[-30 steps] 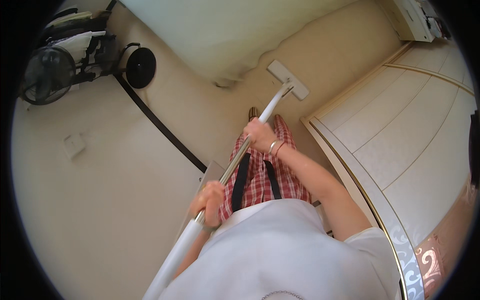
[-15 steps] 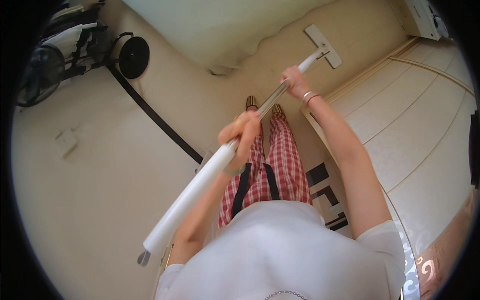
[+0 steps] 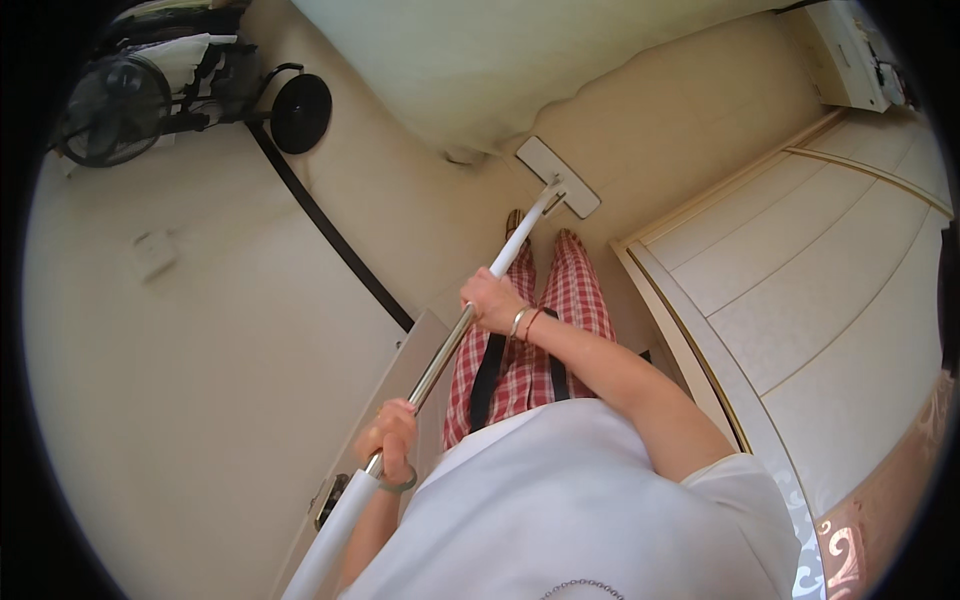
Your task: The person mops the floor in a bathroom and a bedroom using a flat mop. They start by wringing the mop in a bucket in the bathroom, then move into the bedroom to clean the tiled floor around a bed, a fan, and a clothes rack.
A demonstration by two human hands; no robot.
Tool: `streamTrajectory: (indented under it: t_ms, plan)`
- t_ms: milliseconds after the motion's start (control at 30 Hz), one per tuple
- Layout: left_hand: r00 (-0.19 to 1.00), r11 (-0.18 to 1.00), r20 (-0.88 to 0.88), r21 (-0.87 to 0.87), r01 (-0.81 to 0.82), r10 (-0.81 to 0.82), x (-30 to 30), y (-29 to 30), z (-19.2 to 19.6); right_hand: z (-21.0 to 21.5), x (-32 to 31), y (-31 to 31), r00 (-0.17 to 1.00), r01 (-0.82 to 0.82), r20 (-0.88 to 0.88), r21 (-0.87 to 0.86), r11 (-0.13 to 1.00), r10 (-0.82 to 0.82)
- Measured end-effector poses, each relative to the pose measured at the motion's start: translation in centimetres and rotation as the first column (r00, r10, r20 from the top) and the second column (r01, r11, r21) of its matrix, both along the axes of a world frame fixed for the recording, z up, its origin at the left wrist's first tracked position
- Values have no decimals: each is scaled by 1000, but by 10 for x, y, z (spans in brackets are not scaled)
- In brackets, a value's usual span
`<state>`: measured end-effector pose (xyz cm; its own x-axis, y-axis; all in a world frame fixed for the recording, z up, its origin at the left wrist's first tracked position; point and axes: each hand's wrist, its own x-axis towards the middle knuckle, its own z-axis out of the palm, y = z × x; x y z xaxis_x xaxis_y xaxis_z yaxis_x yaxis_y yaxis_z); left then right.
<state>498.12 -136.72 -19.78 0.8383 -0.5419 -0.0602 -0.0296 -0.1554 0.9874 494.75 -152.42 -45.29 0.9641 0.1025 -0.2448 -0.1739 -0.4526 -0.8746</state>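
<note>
A flat mop runs slantwise from the lower left to the floor ahead of my feet. Its white rectangular head (image 3: 558,177) lies on the beige floor, just beyond my shoes. My right hand (image 3: 493,300) is wrapped round the mop handle (image 3: 440,362) where a white section meets the bare metal pole. Lower down, my left hand (image 3: 388,437) grips the metal part just above the thick white sleeve (image 3: 335,530). The handle's end passes out of view at the lower edge. My fingers are closed on it with both hands.
A pale curtain or cloth (image 3: 440,70) hangs at the top, close to the mop head. At the right stands a cream wardrobe (image 3: 790,270) with gold trim. A white door (image 3: 250,400) with a dark handle is at the left. A black fan (image 3: 118,108) stands at the upper left.
The mop head has come back toward my feet and to the left. Both hands have moved down and left with the handle, whose lower end has left the view.
</note>
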Motion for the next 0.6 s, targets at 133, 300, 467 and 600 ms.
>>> streamTrajectory:
  t_ms: [133, 300, 467, 600]
  plan:
    - [997, 993, -16, -94, 79, -80, 18, -47, -35, -21, 5, -58, 994, 95, 68, -169, 981, -84]
    - [975, 967, -127, -203, 155, -183, 29, -146, -137, -117, -7, -195, 892, 368, 380, -301, 880, -244]
    - [925, 867, 70, -329, 374, -372, 37, -253, -214, -168, -22, -320, 920, 373, 296, -458, 807, -258]
    - [958, 955, -161, -217, 200, -237, 41, -220, -194, -162, -8, -292, 951, 308, 135, -498, 810, -278]
